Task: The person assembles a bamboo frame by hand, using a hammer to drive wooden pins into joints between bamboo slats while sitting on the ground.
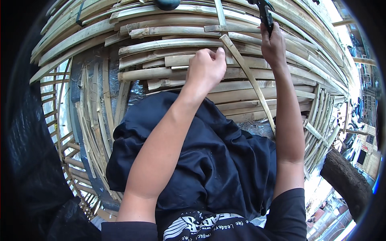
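Bamboo slats outdoors; left hand pinches a strip, right hand grips a tool.

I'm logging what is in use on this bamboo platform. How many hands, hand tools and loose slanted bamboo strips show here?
Hands: 2, left hand and right hand
Hand tools: 1, dark tool in the right hand
Slanted bamboo strips: 1, bamboo strip under the left hand
Total: 4

Outdoor daylight, bright at right. Curved wall of split bamboo slats fills the view, open bamboo lattice at left. Dark tree trunk lower right, buildings beyond. Black sheeting far left.
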Available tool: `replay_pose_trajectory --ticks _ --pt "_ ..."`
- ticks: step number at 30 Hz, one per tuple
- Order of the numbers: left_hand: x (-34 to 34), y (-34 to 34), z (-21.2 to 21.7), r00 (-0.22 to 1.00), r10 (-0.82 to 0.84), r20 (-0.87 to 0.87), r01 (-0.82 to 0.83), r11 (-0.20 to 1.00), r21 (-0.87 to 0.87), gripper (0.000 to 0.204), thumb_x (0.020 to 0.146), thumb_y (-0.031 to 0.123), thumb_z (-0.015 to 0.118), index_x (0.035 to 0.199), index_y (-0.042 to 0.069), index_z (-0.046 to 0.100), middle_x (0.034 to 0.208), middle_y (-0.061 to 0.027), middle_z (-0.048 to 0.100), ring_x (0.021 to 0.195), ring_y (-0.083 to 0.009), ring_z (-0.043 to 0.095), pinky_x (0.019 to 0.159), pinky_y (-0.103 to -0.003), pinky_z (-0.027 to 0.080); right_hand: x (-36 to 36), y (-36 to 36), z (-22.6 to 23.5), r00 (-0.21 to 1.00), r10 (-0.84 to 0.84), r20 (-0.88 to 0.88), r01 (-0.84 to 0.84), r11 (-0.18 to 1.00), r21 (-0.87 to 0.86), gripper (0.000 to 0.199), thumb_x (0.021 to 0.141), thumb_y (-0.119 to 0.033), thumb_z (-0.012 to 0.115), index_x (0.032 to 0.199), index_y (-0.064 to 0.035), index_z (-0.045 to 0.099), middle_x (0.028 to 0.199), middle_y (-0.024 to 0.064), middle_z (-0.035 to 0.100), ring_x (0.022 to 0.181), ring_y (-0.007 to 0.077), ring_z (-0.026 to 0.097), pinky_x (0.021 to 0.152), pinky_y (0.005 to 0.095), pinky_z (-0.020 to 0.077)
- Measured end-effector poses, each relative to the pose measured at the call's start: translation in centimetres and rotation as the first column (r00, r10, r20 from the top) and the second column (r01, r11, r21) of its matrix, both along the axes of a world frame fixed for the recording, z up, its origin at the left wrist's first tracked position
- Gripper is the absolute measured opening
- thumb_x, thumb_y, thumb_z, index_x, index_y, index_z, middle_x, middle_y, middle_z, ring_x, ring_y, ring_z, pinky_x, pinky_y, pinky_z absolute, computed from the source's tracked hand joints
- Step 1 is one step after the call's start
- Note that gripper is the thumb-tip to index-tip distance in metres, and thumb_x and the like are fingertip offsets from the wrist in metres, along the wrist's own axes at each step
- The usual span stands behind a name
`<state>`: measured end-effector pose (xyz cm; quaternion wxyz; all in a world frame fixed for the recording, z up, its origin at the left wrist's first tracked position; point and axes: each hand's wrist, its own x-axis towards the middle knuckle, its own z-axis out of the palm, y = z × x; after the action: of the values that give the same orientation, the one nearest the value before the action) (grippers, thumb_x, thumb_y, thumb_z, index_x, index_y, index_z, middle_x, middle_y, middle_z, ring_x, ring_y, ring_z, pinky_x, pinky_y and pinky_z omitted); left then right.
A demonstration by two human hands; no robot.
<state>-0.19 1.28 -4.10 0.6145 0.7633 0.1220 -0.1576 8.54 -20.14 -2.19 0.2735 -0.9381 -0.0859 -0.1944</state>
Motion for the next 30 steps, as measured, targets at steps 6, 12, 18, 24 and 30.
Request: replay_pose_trajectory --ticks 6,12,18,24,30 --pt "-0.2 -2.7 2.0 0.999 0.013 0.047 0.0 0.96 -0.28 0.055 0.1 0.047 0.051 0.113 -0.006 0.05 0.082 -0.018 0.069 0.062 -0.0204 0.07 0.046 -0.029 0.055 0.3 0.7 0.0 0.996 0.014 0.085 -0.011 0.999 -0.038 0.026 0.1 -0.029 0.054 0.103 -0.0029 0.055 0.083 0.022 0.067 0.087 0.0484 0.06 0.101 0.0558 0.0337" --pt "0.5 -4.4 0.6 0.963 0.135 0.232 -0.113 0.988 -0.107 0.042 0.1 0.036 0.053 0.104 -0.006 0.054 0.08 -0.0232 0.068 0.073 -0.0364 0.07 0.066 -0.044 0.055 0.0 1.0 0.1 0.997 -0.011 0.078 0.014 0.999 -0.038 0.027 0.1 -0.029 0.054 0.103 -0.0019 0.056 0.086 0.0228 0.067 0.089 0.0488 0.06 0.099 0.0539 0.0368" --pt "0.2 -4.8 0.1 0.979 0.128 0.157 -0.127 0.992 -0.015 0.042 0.1 0.034 0.05 0.1 -0.006 0.06 0.089 -0.0295 0.067 0.09 -0.0471 0.065 0.083 -0.053 0.05 -0.4 0.8 0.2 0.997 -0.026 0.066 0.032 0.995 -0.096 0.032 0.1 -0.032 0.054 0.101 0.0003 0.057 0.09 0.0249 0.066 0.089 0.0472 0.058 0.081 0.0532 0.0425" --pt "-0.4 -5.1 0.1 0.948 0.23 0.222 -0.208 0.971 -0.119 0.04 0.1 0.035 0.05 0.099 -0.003 0.062 0.088 -0.0272 0.068 0.089 -0.0475 0.065 0.082 -0.051 0.05 -0.8 1.0 0.8 0.998 0.018 0.063 -0.009 0.991 -0.136 0.032 0.1 -0.031 0.054 0.101 0.0008 0.055 0.089 0.0252 0.065 0.089 0.0477 0.058 0.08 0.053 0.043" --pt "0.4 -5.1 -0.5 0.971 0.177 0.16 -0.154 0.977 -0.144 0.038 0.101 0.033 0.051 0.097 -0.004 0.062 0.085 -0.0274 0.068 0.088 -0.0459 0.066 0.08 -0.051 0.05 -0.6 1.0 0.7 0.998 0.005 0.063 0.005 0.988 -0.152 0.03 0.1 -0.029 0.054 0.101 0.0005 0.055 0.089 0.0249 0.065 0.087 0.0479 0.058 0.078 0.0532 0.0433"
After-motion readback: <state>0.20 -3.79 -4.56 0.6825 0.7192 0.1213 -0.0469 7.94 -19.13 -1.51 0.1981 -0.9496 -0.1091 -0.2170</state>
